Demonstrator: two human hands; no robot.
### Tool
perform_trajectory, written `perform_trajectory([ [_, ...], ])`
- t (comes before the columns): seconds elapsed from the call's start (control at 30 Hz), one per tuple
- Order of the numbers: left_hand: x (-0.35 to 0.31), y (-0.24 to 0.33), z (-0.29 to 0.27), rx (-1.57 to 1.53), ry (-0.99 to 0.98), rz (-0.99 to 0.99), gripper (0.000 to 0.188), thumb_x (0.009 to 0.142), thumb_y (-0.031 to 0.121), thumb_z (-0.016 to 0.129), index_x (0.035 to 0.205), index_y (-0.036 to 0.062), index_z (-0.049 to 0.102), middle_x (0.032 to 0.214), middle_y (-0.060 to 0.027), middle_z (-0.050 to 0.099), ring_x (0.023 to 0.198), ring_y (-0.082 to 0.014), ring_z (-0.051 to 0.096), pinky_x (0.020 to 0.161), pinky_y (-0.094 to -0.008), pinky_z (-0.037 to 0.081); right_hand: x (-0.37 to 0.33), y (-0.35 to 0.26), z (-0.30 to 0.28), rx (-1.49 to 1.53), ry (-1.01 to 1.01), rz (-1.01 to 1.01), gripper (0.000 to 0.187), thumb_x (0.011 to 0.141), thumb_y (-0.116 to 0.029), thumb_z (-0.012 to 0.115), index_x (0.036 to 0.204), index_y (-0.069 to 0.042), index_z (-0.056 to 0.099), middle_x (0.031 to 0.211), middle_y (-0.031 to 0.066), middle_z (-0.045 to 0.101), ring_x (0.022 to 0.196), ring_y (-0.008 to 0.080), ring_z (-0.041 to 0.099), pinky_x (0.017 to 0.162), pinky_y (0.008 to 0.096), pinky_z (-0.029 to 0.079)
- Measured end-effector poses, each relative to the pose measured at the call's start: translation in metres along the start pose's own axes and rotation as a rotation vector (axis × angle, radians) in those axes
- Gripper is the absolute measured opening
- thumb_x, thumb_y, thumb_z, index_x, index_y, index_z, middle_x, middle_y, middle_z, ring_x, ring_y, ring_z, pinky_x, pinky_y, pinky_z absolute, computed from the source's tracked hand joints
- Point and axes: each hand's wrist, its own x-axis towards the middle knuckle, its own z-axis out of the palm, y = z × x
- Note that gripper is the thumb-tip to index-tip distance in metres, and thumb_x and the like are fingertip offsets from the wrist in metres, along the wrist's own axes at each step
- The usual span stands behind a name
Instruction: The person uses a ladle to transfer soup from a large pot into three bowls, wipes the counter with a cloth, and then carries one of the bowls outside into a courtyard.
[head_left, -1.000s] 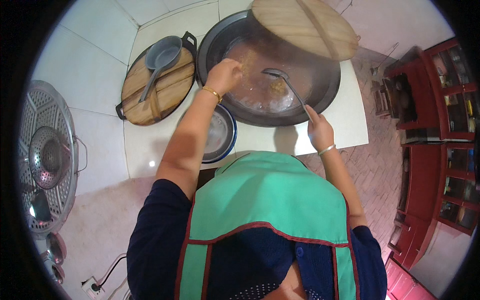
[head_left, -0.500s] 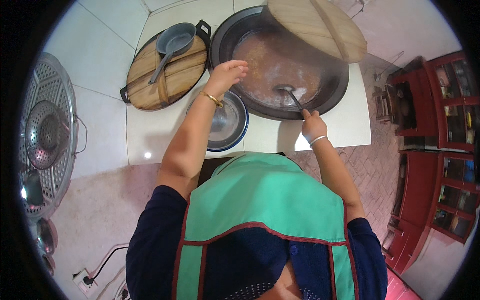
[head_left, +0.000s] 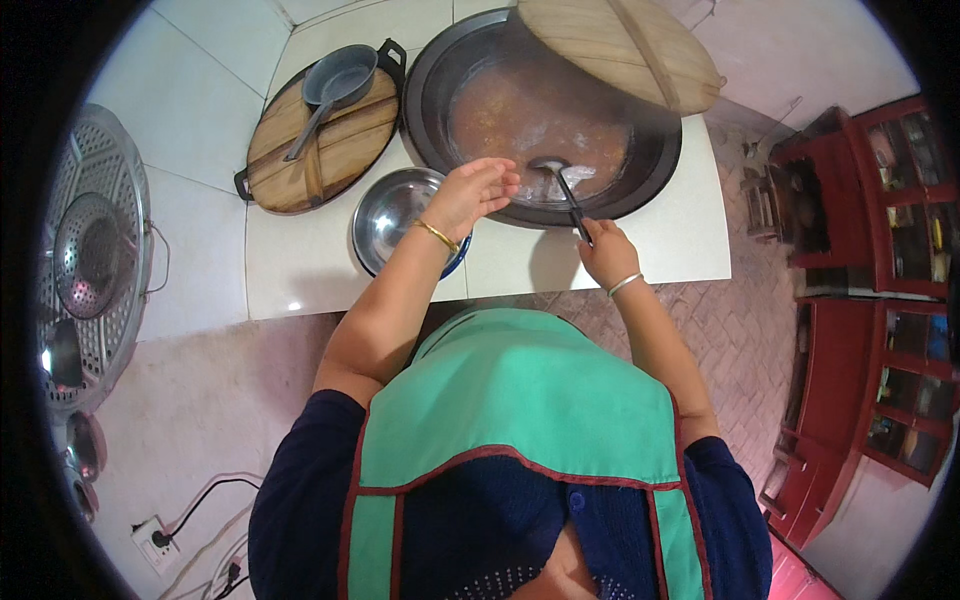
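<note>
A ladle (head_left: 570,196), reaching into the pot (head_left: 655,165), is gripped by the right hand (head_left: 608,254). The left hand (head_left: 474,199) is held unclenched nearby.

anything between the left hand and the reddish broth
Nothing visible stands between the bare left hand and the reddish broth; in this view, the round wooden lid overlaps the far right of the large black wok.

Green apron (head_left: 520,390), dark red trim (head_left: 398,545) along edges and straps (head_left: 370,545). Navy knit top (head_left: 470,530), short sleeves (head_left: 315,440), round front button (head_left: 577,501) (pale dots (head_left: 510,583) lower down). Gold-toned bangle (head_left: 437,235) left, slim silvery bangle (head_left: 625,284) right.
</note>
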Motion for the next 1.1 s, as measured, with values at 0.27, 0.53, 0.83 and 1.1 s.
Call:
perform_trajectory([
  [0.27,-0.018,-0.021,0.084,-0.017,0.008,-0.021,0.032,0.088,0.017,0.054,0.117,0.0074,0.050,0.102,-0.0055,0.060,0.092,-0.0150,0.056,0.078,-0.0300,0.046,0.034,-0.034,-0.033,0.176,0.311,-0.468,0.044,0.074,0.003,0.049,0.118,0.002,0.047,0.112,0.0210,0.054,0.104,0.0373,0.051,0.092,0.0436,0.038],
  [0.53,-0.092,-0.031,-0.149,0.800,0.818,0.506,0.040,0.082,0.011,0.059,0.119,-0.0004,0.049,0.112,-0.0145,0.059,0.101,-0.0207,0.057,0.088,-0.0301,0.045,0.008,-0.099,0.033,0.845,-0.449,0.100,0.054,0.085,-0.026,0.054,0.125,0.006,0.039,0.081,0.0207,0.063,0.066,0.0228,0.065,0.066,0.0325,0.050],
  [0.83,-0.095,-0.044,-0.218,1.046,0.771,0.355,0.049,0.072,0.012,0.060,0.119,0.0034,0.050,0.108,-0.0201,0.059,0.099,-0.0325,0.057,0.086,-0.0391,0.044,0.067,-0.171,0.113,0.389,-0.150,0.030,0.038,0.080,-0.020,0.054,0.109,0.002,0.046,0.066,0.0159,0.063,0.057,0.0273,0.064,0.061,0.0369,0.050],
  [1.1,-0.091,0.010,-0.244,1.085,0.724,0.476,0.050,0.075,0.006,0.057,0.124,0.0030,0.047,0.098,-0.0152,0.064,0.087,-0.0209,0.063,0.074,-0.0310,0.049,0.078,-0.234,0.090,0.440,-0.005,0.143,0.040,0.075,-0.018,0.056,0.108,0.002,0.047,0.076,0.0212,0.062,0.072,0.0374,0.061,0.067,0.0435,0.048],
])
